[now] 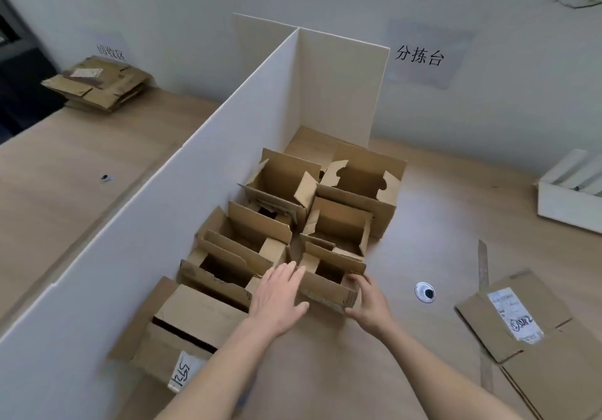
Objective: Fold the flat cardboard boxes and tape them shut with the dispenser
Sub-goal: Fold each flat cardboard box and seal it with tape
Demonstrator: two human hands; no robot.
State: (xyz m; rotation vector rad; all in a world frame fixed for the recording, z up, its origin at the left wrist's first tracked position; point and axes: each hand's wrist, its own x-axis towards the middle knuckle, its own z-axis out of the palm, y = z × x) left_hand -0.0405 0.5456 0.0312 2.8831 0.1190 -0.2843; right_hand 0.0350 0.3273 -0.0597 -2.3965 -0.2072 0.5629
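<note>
Fingers (286, 273) of the left hand (277, 295) lie straight, flat on the small box (327, 284); right hand (368, 302) curls round its right corner, probably to slide it out. Open boxes crowd behind it against the white divider (182, 191); free desk to its right
</note>
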